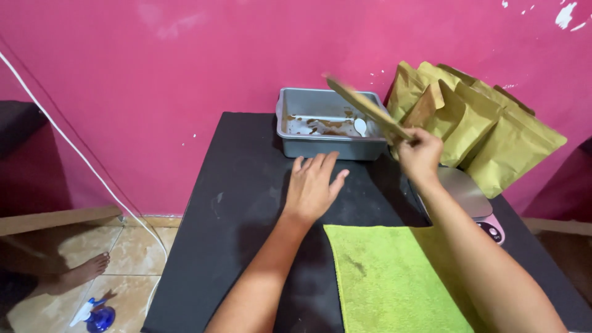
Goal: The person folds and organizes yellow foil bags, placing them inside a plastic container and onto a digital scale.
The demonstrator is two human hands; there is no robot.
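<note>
My right hand grips a flat tan paper pouch by one end and holds it tilted in the air, its far end blurred over a grey metal tray. The tray holds brown powder residue and a white spoon. My left hand lies flat, palm down and fingers apart, on the black tabletop just in front of the tray, holding nothing. A stack of tan pouches leans against the pink wall to the right.
A green cloth lies at the table's near edge. A pink scale with a steel plate sits at the right. On the tiled floor at left are a blue spray bottle, a white cable and a person's bare foot.
</note>
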